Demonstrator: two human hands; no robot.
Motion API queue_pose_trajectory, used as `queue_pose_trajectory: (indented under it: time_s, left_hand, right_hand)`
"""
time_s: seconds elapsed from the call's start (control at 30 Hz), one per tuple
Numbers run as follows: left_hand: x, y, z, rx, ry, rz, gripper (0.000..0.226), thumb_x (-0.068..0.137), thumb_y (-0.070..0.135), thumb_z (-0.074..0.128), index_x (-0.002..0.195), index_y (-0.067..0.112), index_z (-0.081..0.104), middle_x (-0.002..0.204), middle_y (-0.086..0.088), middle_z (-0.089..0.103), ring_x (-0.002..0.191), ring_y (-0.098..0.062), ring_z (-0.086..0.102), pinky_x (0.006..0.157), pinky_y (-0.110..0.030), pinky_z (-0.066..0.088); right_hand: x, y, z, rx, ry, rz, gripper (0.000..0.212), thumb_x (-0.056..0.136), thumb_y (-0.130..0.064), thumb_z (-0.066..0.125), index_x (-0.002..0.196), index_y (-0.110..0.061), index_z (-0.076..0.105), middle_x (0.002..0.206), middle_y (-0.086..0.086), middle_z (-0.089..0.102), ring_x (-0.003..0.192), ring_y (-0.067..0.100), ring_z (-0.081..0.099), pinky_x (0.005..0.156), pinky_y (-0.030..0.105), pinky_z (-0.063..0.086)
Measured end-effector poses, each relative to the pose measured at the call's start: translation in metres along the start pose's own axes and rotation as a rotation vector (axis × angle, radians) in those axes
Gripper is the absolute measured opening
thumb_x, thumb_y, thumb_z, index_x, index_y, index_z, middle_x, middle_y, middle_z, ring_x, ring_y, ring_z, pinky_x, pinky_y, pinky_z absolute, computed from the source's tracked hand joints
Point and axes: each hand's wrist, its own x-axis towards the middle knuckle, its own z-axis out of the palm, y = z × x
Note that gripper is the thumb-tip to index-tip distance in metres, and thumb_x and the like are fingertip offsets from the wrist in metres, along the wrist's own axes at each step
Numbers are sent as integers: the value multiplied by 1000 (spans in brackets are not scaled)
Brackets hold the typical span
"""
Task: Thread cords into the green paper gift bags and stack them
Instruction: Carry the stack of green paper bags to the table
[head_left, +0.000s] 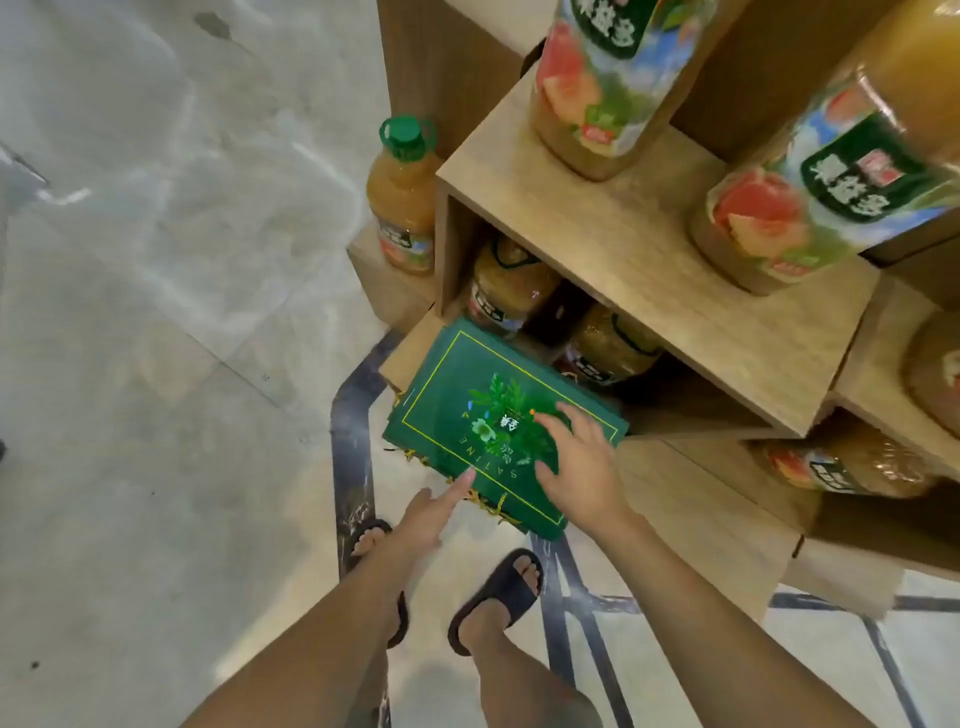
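A stack of flat green paper gift bags lies on a low wooden shelf, its corner jutting out over the floor. The top bag shows a yellow border line, a leafy print and pale lettering. Yellow-green cords stick out from the stack's near edge. My right hand lies flat on the top bag with fingers spread. My left hand reaches in from below, straight fingertips touching the stack's near edge beside the cords.
Stepped wooden display boxes fill the right side, holding large juice bottles, one with a green cap at the left end. More bottles lie inside the open box behind the bags. My sandalled feet stand on the tiled floor.
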Motion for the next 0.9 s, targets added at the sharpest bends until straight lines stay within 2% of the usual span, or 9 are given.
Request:
queue_pose_trajectory:
  time_s: [0.07,0.13,0.23,0.33,0.43,0.57,0.73,0.83,0.9]
  left_hand:
    - [29,-4,10,-161,7,-26,157,35,103,64,161,20,23,166,0,28,145,-27,39,112,-49,44]
    - [54,-8,23,-320,-34,-47,146,46,97,69,162,23,19,167,0,26,147,-28,36,116,-50,39]
    - [81,-18,39,-575,-66,14,114,62,75,77,154,24,34,150,-1,54,132,-25,54,116,-51,39]
    - [98,-25,49,-757,-34,111,87,74,50,82,147,22,46,130,0,71,121,-24,67,105,-49,51]
    - [96,-26,55,-813,-27,158,68,84,40,75,145,22,50,131,-1,70,122,-23,66,102,-48,52]
    - [86,-22,46,-892,-164,126,52,97,48,62,140,20,61,136,-10,67,126,-31,63,113,-57,41]
    - [82,-21,38,-905,-196,113,55,97,42,61,143,13,58,140,-16,63,129,-36,61,110,-56,44]
    - [77,-19,39,-836,-136,150,55,92,32,70,142,12,57,135,-17,66,124,-38,64,106,-61,47]
    - [71,-15,38,-793,-76,199,52,88,23,71,137,10,59,130,-15,70,120,-37,66,107,-60,47]
  right_hand:
    - [22,10,13,-111,59,-33,74,91,-31,71,157,-30,38,168,5,23,155,30,20,123,50,26]
    - [38,19,27,-165,80,-46,77,90,-34,72,158,-30,35,169,6,22,156,30,18,122,53,24]
    - [52,35,56,-245,119,-67,77,84,-35,79,153,-27,45,166,9,30,155,32,23,120,57,28]
    - [57,42,72,-283,175,-87,78,78,-36,81,149,-26,50,164,10,33,154,34,24,121,57,28]
    - [56,44,78,-294,194,-89,77,79,-39,79,150,-28,50,165,8,32,155,32,23,120,56,29]
    - [51,37,80,-285,179,-72,72,80,-50,75,146,-31,53,164,7,36,152,32,30,108,54,40]
    - [53,33,79,-247,90,-38,72,86,-53,69,151,-32,45,167,5,28,154,31,21,110,53,35]
    - [58,31,69,-259,111,-41,72,89,-60,63,150,-29,44,163,4,34,150,31,28,110,52,34]
    - [64,29,56,-267,122,-23,76,92,-66,55,154,-26,37,156,2,41,142,29,36,107,49,36]
